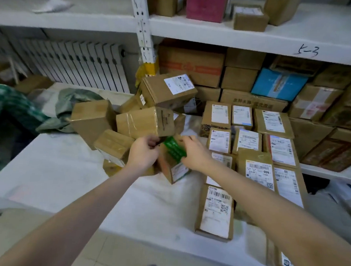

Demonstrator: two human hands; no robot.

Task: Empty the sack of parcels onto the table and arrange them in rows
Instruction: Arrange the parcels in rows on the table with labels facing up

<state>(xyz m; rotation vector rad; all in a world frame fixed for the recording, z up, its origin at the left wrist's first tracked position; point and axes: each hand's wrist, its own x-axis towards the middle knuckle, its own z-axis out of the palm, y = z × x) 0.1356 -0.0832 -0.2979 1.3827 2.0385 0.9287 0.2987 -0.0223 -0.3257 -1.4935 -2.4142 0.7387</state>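
1. Head view: near the middle of the tabletop [53, 176] our left hand [143, 151] and right hand [194, 152] both grip a small green-taped parcel [174, 162].
2. A loose pile of parcels [144, 122] lies just behind it.
3. Labelled rows of parcels [258, 151] lie along the right edge.
4. The green sack [77, 103] lies crumpled at the far left corner.

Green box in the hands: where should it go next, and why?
Probably lift the green box out of the pile and lay it label up beside the rows. The left hand and right hand both grip it, it sits tilted with its label facing sideways, the rowed parcels show their labels on top, and bare table lies next to them.
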